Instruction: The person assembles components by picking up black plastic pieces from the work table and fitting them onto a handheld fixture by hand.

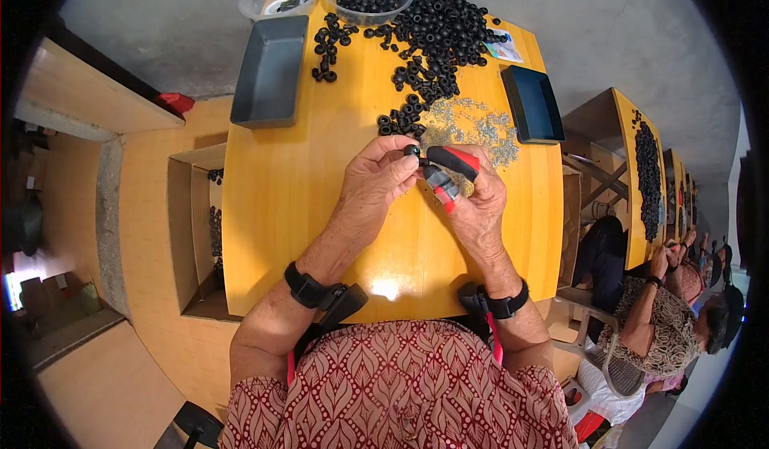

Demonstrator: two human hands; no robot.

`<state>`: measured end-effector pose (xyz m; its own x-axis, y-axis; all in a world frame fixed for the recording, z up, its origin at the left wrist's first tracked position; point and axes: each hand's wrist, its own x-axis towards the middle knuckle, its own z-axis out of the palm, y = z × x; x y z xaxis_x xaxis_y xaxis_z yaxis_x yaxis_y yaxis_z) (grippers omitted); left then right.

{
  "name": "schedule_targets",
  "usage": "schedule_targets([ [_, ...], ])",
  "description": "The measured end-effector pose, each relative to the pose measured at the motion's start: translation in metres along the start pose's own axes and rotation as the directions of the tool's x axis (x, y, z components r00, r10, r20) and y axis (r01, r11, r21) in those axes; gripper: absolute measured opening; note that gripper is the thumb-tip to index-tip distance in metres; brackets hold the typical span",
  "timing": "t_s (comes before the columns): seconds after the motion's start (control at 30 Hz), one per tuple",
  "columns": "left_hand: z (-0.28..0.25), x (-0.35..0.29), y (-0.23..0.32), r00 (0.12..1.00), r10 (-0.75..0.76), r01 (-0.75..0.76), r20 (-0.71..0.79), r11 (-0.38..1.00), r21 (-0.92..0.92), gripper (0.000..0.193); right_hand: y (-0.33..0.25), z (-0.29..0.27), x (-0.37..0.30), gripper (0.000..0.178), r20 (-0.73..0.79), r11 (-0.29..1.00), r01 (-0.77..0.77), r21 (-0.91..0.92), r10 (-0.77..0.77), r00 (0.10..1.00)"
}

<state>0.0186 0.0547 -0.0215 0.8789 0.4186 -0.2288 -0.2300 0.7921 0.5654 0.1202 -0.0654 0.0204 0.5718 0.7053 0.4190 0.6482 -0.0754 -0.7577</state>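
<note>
Over the middle of the table, my left hand (376,181) pinches a small round black part (412,151) between thumb and fingertips. My right hand (482,205) is closed around a hand tool with black-and-red handles (455,161), which looks like pliers. The tool's tip meets the black part, and its exact shape is hidden by my fingers. Just beyond my hands lie many small silvery pieces (481,124). A cluster of round black parts with holes (400,119) sits past my left fingertips, joining a larger heap (448,28).
A grey tray (271,72) stands at the far left, and a smaller dark tray (532,104) at the far right. Two clear bowls (372,15) sit at the back. An open cardboard box (183,233) is left of the table (320,201). Other people (657,321) work at right.
</note>
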Motion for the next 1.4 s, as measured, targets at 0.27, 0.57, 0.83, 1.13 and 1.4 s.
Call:
schedule_targets([
  [0.27,0.0,-0.001,-0.001,0.998,-0.031,0.028,0.058,0.998,0.05,0.02,-0.009,-0.022,0.01,0.033,0.14,0.977,0.139,-0.161,-0.117,0.983],
  [0.57,0.001,-0.004,-0.002,0.998,-0.038,0.032,0.052,0.993,0.114,0.022,-0.005,-0.025,0.008,0.034,0.188,0.958,0.216,-0.19,-0.18,0.965],
  [0.83,0.003,-0.005,-0.003,0.999,-0.043,0.039,0.034,0.993,0.111,0.022,-0.005,-0.023,0.002,0.035,0.159,0.936,0.257,-0.24,-0.223,0.962],
  [1.13,0.0,-0.005,-0.003,0.993,-0.087,0.083,0.082,0.995,0.05,0.025,-0.006,-0.023,-0.001,0.035,0.139,0.943,0.249,-0.222,-0.222,0.965],
  [1.4,0.009,-0.01,-0.003,0.991,-0.054,0.031,0.122,0.983,0.181,0.024,-0.016,-0.039,0.005,0.032,0.154,0.949,0.22,-0.226,-0.189,0.97],
])
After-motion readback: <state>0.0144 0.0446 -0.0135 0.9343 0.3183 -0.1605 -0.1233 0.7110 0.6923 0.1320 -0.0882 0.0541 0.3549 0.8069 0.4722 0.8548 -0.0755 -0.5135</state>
